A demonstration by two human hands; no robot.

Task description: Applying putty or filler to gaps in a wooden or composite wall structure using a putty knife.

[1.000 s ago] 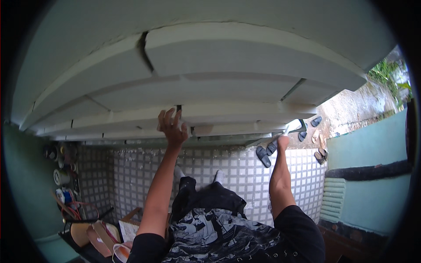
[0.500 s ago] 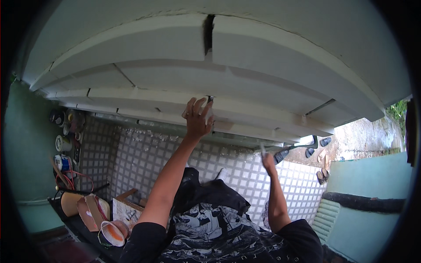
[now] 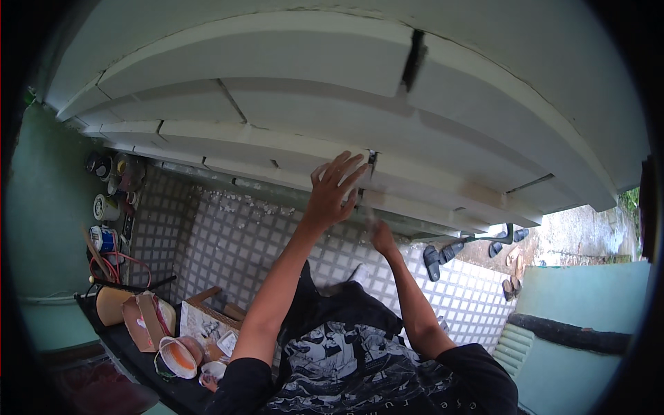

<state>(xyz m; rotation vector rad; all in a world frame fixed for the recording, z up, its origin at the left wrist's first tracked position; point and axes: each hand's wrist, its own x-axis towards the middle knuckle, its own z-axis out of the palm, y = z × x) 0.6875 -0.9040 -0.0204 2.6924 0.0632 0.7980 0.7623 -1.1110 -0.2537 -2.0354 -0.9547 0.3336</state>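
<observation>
In front of me stretches a wall of white blocks [image 3: 297,104] with dark gaps between them. My left hand [image 3: 335,190] is at the blocks, fingers spread, its tips beside a narrow dark gap [image 3: 373,159]. I cannot tell whether they touch the wall, and no object shows in them. My right hand [image 3: 382,236] is closed just to the right of and below the left one. From its fist a thin pale tool [image 3: 369,213] points up toward the same gap; motion blurs it, so its kind is unclear.
A black bench [image 3: 124,346] at lower left bears a small bucket with orange inside [image 3: 178,356] and cardboard [image 3: 144,321]. Tubs [image 3: 105,207] line the left wall. White crumbs [image 3: 252,209] lie on the tiled floor below the blocks. Dark sandals [image 3: 432,263] lie at the right.
My right hand has moved left with the tool, close to my left hand. The left hand has shifted slightly right and its fingers have spread. The view has turned a little.
</observation>
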